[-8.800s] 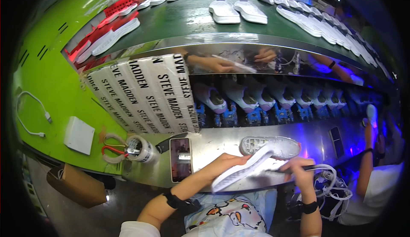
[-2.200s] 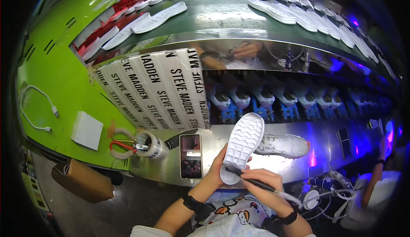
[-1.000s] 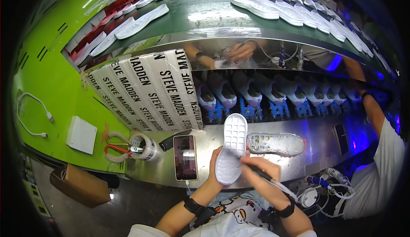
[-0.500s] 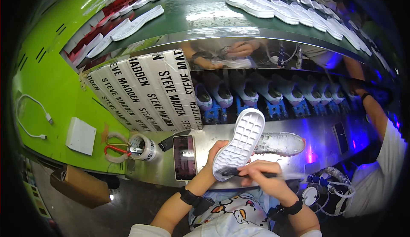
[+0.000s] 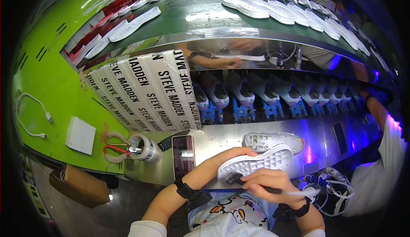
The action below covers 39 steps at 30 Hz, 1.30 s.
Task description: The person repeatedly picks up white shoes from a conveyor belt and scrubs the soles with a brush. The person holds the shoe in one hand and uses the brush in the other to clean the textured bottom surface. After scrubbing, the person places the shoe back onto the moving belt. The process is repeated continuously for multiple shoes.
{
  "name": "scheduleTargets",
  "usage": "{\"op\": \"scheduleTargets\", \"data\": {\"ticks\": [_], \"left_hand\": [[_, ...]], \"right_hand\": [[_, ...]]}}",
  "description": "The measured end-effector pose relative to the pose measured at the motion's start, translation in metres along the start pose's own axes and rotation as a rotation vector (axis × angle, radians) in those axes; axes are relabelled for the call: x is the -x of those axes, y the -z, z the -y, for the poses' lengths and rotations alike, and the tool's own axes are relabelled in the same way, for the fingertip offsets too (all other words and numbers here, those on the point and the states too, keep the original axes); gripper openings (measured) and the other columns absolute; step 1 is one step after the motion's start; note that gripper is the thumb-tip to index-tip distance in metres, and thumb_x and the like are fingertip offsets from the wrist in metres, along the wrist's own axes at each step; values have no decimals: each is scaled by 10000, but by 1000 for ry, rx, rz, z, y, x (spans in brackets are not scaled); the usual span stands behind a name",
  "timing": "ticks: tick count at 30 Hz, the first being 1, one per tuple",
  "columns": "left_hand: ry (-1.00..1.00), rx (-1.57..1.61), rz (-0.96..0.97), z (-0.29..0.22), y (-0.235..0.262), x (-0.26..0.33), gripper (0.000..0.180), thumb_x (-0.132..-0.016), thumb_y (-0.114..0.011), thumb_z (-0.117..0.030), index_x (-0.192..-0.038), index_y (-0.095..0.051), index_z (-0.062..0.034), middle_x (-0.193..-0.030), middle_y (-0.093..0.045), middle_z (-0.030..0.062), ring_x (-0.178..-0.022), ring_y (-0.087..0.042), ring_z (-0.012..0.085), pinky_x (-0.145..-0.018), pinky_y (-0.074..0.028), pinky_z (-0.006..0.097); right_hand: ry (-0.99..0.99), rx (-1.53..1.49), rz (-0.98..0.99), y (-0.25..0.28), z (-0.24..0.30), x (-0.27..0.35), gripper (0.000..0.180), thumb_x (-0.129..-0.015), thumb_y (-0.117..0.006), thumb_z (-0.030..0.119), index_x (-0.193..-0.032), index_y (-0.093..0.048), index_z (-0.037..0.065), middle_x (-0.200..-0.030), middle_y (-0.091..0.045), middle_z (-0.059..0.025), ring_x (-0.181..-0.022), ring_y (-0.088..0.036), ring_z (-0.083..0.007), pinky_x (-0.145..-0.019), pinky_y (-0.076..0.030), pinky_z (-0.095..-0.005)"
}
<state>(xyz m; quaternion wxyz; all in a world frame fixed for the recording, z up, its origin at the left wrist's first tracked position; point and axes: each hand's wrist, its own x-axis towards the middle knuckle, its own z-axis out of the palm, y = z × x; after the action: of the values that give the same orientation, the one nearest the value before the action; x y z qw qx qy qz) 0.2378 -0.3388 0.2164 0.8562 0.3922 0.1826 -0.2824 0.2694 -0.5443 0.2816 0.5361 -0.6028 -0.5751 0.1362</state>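
Observation:
A white shoe sole [image 5: 277, 158] with a gridded inner side is held over the metal ledge, tilted with its heel and toe running left to right. My left hand [image 5: 239, 152] grips it along its far edge, the fingers partly hidden behind it. In my right hand [image 5: 270, 181] is a brush [image 5: 235, 179], its dark head against the sole's near left end and its pale handle end pointing right. Just beyond lies another sole [image 5: 255, 143], whitish and gridded, flat on the ledge.
Shoe uppers [image 5: 270, 95] on blue supports line a slot behind the ledge. White soles [image 5: 243, 7] ride a green belt [image 5: 192, 10] above. Left stand a taped box [image 5: 145, 94], a phone [image 5: 183, 156], a tape roll [image 5: 149, 149] and red-handled scissors [image 5: 117, 149]. A co-worker's arm [image 5: 378, 113] is at right.
The held sole has turned from nearly upright to lying more sideways and moved right and nearer. My left hand has shifted to its far edge; the brush stays against it. The uppers have moved slightly right.

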Motion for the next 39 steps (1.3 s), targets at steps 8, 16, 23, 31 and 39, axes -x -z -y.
{"op": "scheduleTargets", "data": {"ticks": [8,16,23,31,39], "left_hand": [[-81,-293,-130,-25,-21,25,381,-814,-637,-279,-1013,-681,42,-863,-692,112,-707,-651,146,-631,-505,233],[-231,-196,-119,-11,-28,37,422,-902,-503,-225,-1226,-572,36,-1071,-666,144,-878,-669,169,-787,-524,249],[-525,7,623,-115,-70,61,490,-937,-399,-261,-1274,-443,92,-1156,-576,273,-968,-626,365,-886,-507,424],[-1093,-323,-119,-211,-121,87,348,-978,-447,-221,-1169,-543,54,-1088,-642,202,-919,-659,282,-752,-556,304],[-930,-1524,-1627,-357,-136,0,439,-790,-647,-399,-1020,-688,-28,-1091,-648,218,-1023,-628,354,-913,-476,428]], "right_hand": [[-157,-38,-76,11,-5,20,115,-837,-597,32,-820,-705,-5,-900,-698,-131,-799,-680,-205,-717,-536,-301],[-144,-23,-621,42,-18,37,274,-933,-492,107,-822,-666,-74,-795,-676,-160,-627,-661,-199,-616,-535,-297],[117,-559,-780,29,24,23,403,-964,-435,273,-775,-612,-37,-866,-646,-228,-664,-638,-290,-560,-519,-361],[-28,-543,-943,39,-20,34,179,-913,-518,114,-1054,-557,13,-1047,-586,-178,-731,-609,-207,-572,-535,-275],[-402,-447,-804,25,6,45,243,-930,-557,120,-1137,-583,-4,-996,-626,-59,-848,-588,-125,-746,-478,-254]]}}
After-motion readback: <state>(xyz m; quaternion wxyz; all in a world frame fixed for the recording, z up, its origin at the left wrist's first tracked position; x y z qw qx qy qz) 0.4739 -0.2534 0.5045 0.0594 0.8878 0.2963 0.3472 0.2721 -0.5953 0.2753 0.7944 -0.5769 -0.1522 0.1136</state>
